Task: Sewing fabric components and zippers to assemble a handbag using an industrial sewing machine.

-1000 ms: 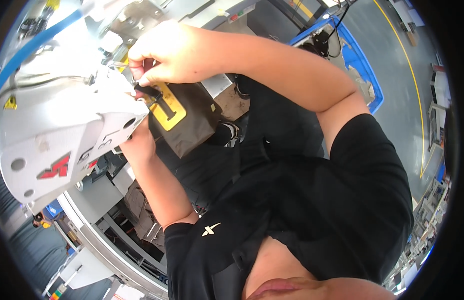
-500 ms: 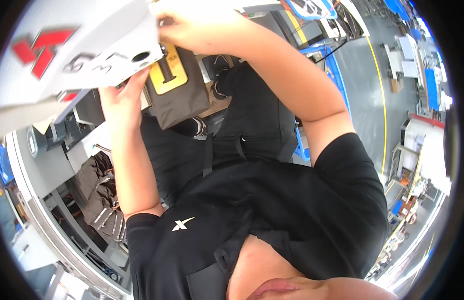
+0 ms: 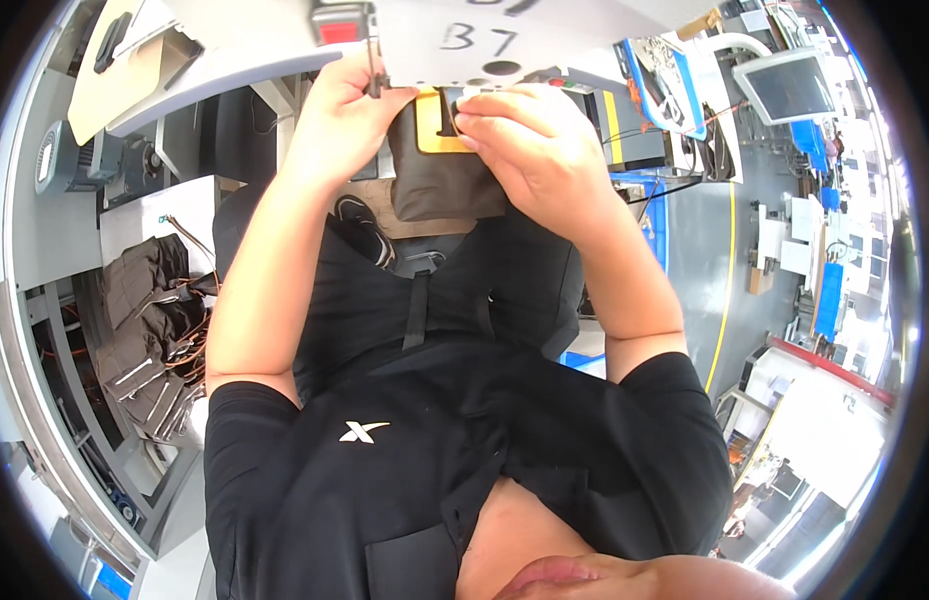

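A white machine head with a red mark overhangs the work at top centre. My left hand is raised to its lower left edge, fingers curled by a thin metal bracket; what they grip is hidden. Below the machine, a yellow plate with a dark slot lies over dark brown fabric. My right hand is closed at the plate's right side, fingertips pressed together on something too small to make out.
A grey bench edge runs behind my left hand. Dark garments and wires lie at left beside a grey motor housing. At right are a blue tray, a monitor and an aisle with a yellow line.
The view has turned, so the machine now sits top centre. My right hand has moved lower onto the plate's right side; my left hand has risen to the machine's left edge.
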### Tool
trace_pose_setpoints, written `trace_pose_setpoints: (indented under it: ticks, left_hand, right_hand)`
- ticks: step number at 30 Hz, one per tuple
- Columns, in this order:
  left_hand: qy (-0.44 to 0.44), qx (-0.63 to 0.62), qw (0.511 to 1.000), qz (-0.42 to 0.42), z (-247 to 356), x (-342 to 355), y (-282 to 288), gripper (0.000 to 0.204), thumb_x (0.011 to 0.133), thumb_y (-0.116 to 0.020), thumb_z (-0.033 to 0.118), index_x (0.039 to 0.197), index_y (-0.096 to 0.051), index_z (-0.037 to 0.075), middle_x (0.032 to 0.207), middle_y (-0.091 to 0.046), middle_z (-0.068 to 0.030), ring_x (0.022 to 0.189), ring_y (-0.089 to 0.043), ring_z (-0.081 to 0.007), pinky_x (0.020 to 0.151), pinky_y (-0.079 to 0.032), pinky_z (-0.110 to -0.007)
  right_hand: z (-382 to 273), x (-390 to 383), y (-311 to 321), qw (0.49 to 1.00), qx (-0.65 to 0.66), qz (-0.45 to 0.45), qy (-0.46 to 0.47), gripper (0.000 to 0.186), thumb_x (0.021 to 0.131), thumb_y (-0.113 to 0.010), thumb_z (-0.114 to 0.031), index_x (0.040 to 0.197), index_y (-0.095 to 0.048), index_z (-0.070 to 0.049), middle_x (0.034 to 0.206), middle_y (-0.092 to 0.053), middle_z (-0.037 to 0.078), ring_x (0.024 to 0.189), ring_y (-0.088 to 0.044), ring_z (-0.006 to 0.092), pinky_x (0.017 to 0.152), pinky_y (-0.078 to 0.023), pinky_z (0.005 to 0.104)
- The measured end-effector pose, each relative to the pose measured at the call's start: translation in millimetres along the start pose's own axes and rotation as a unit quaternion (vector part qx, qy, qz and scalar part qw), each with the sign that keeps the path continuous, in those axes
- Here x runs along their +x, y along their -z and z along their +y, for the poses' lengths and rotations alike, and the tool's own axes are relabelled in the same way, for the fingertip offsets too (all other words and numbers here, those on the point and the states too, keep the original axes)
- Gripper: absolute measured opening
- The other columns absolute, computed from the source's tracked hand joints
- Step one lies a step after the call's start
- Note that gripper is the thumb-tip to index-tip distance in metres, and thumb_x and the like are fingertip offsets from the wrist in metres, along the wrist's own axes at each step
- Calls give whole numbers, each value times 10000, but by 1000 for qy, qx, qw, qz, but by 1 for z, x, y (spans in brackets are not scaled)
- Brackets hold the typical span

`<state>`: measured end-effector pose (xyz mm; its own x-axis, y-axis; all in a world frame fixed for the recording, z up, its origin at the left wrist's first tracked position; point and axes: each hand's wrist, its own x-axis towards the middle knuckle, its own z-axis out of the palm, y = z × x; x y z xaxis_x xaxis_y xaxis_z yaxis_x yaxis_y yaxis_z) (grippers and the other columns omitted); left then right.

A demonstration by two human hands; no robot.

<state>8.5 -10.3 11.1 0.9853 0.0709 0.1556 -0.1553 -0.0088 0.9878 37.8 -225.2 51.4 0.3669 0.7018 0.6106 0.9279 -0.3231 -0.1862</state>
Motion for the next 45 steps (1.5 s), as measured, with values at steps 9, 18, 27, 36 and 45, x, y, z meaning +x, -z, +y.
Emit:
trace_pose_setpoints:
  ticks: [9, 18, 27, 36, 45]
  left_hand:
    - [1, 2, 1000, 4, 4, 3, -6, 185, 899, -665, 8, 1079, -707, 9, 994, -734, -58, 937, -669, -123, 878, -523, -303]
    - [-51, 76, 996, -19, -6, 8, 0, 208, 922, -663, 59, 1118, -678, -9, 1012, -734, -65, 913, -672, -136, 826, -531, -301]
    - [-19, 71, 997, -26, -5, 7, 0, 201, 938, -654, 88, 1117, -670, -2, 970, -708, -41, 826, -624, -82, 680, -509, -253]
    - [68, 75, 993, -61, 15, 3, 5, 250, 934, -672, 92, 1167, -653, 4, 1056, -711, -57, 955, -646, -108, 791, -520, -262]
    - [120, 19, 992, -13, 9, 4, 2, 261, 919, -692, 70, 1172, -660, 11, 1076, -700, -39, 972, -634, -106, 808, -494, -252]
  right_hand:
    - [-10, 8, 7, 993, -84, -83, 31, 202, 771, -692, -71, 966, -711, -22, 1050, -702, 66, 1005, -664, 240, 870, -503, 374]
    - [-29, 8, 15, 986, -113, -119, 21, 283, 807, -717, -96, 1067, -708, 17, 1138, -686, 98, 1081, -647, 253, 885, -495, 396]
    - [-29, 16, 16, 981, -139, -131, 35, 268, 806, -741, -181, 986, -709, 15, 1100, -684, 104, 1085, -627, 222, 888, -476, 366]
    - [-35, 15, 12, 994, -59, -88, -23, 194, 793, -707, -136, 923, -679, 5, 1042, -671, 106, 1071, -626, 260, 894, -488, 374]
    - [-45, 7, 5, 994, -69, -48, -69, 124, 782, -680, -121, 867, -655, -35, 904, -639, 70, 946, -630, 230, 809, -481, 358]
